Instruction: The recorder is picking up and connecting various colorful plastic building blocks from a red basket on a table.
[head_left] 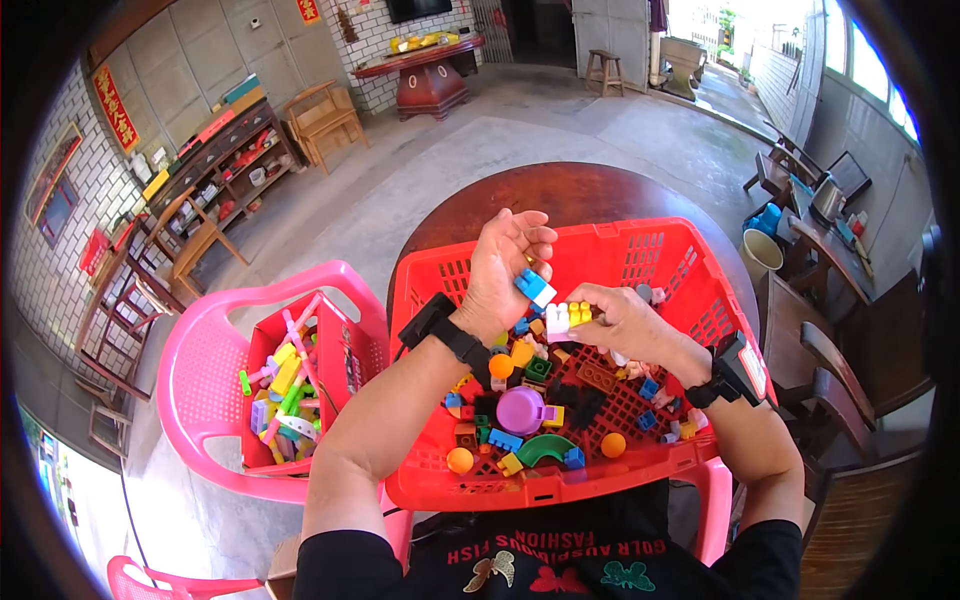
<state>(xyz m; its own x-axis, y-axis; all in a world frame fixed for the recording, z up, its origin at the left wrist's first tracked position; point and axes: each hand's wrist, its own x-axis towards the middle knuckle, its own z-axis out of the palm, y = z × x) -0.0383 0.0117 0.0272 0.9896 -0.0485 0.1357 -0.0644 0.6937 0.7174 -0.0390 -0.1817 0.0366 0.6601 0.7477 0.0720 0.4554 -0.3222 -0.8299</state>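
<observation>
Bright daylight from the right; sharp centre, fisheye-bent, dark-rimmed edges.

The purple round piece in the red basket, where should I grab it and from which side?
Probably best from straight above, fingers pinching across its round outer rim. The purple round piece lies flat on the red basket floor, open face up, with small blocks crowding its sides, so only the top is free. Neither the left hand nor the right hand is on it; both are busy with blocks higher up.

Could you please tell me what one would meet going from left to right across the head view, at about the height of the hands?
Pink plastic chair → small red basket of toy pieces → left hand → blue-and-white brick → right hand → right rim of the large red basket.
</observation>
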